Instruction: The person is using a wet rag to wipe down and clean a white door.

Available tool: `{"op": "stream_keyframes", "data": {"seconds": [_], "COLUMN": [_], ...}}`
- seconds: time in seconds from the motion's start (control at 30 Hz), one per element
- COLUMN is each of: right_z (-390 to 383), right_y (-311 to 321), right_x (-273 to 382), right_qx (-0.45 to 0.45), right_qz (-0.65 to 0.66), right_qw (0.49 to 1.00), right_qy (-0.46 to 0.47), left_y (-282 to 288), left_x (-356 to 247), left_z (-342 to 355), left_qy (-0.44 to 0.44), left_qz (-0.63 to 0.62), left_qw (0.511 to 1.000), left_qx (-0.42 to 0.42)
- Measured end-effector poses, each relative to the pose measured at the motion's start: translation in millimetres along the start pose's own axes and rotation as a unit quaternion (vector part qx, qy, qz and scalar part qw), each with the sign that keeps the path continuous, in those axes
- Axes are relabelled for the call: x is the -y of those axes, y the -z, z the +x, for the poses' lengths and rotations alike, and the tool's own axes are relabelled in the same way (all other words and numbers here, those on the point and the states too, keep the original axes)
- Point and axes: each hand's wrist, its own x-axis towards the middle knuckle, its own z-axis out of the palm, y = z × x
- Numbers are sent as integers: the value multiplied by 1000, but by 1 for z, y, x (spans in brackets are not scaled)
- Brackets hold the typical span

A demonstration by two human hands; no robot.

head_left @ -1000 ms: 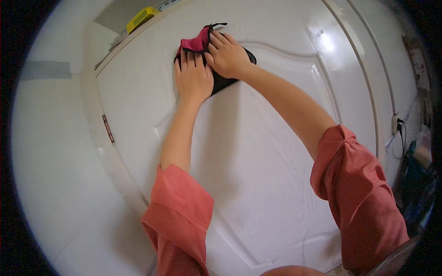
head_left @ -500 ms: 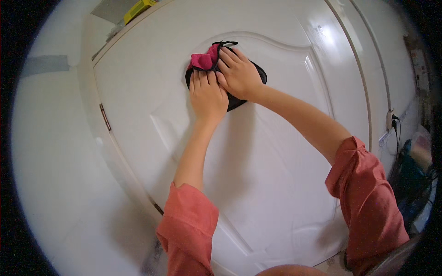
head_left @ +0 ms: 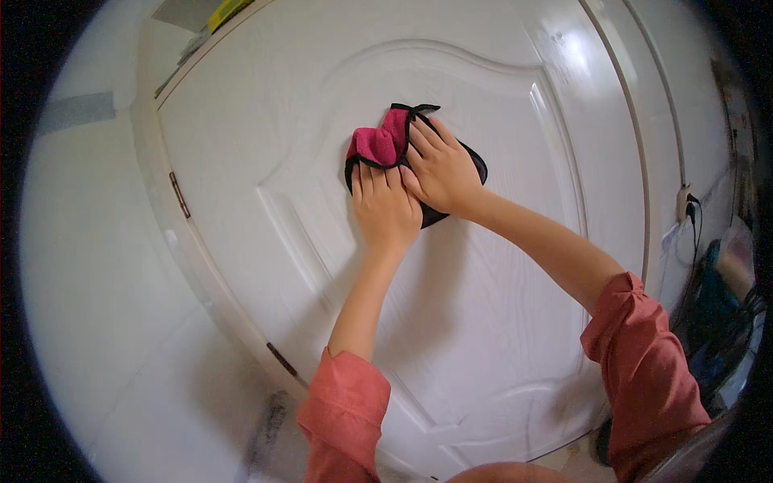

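A cleaning cloth [head_left: 377, 146], pink on one face and black on the other with black edging, lies against the white panelled door [head_left: 499, 322]. Its upper edge flops forward and shows the pink face. My left hand [head_left: 385, 208] presses flat on the black side, fingers pointing up and the tips at the folded pink edge. Beside it, my right hand [head_left: 444, 171] also lies flat on the cloth, fingers stretched up and to the left, its thumb close to the left hand's fingers. Most of the black side is covered by both hands.
Hinges [head_left: 179, 195] run down the door's left edge. To the right, a socket with a black plug [head_left: 691, 201] sits on the wall, with dark bundled things [head_left: 713, 322] below. A yellow object [head_left: 228, 13] rests at the upper left. Grey tape [head_left: 79, 111] marks the left wall.
Both hands and the cloth appear lower and slightly to the right in the picture, still pressed to the door. The view has also shifted a little.
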Motion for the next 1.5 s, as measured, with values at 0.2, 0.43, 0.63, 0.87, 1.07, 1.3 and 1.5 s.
{"op": "stream_keyframes", "data": {"seconds": [0.2,0.43,0.63,0.87,1.07,1.3,1.5], "right_z": [3,-62,-51,37,15,2,-1], "right_y": [5,9,-22,-57,-88,-56,-41], "right_x": [5,31,30,0,2,2,13], "right_qx": [53,132,73,-21,-79,-59,-48], "right_qz": [4,9,-43,-42,-57,-38,-48], "right_qw": [998,990,995,998,995,998,998], "right_qy": [-26,-50,-43,-30,-24,-7,-17], "left_y": [9,3,-2,-26,-50,-32,-17], "left_x": [-3,-18,15,67,69,36,25], "left_z": [0,-59,-53,15,-8,-18,-21], "left_qy": [21,23,-20,-44,-36,-3,13], "left_qz": [-20,-75,-36,57,49,15,15], "left_qw": [999,992,995,996,996,997,999], "left_qx": [14,95,96,-54,-69,-72,-45]}}
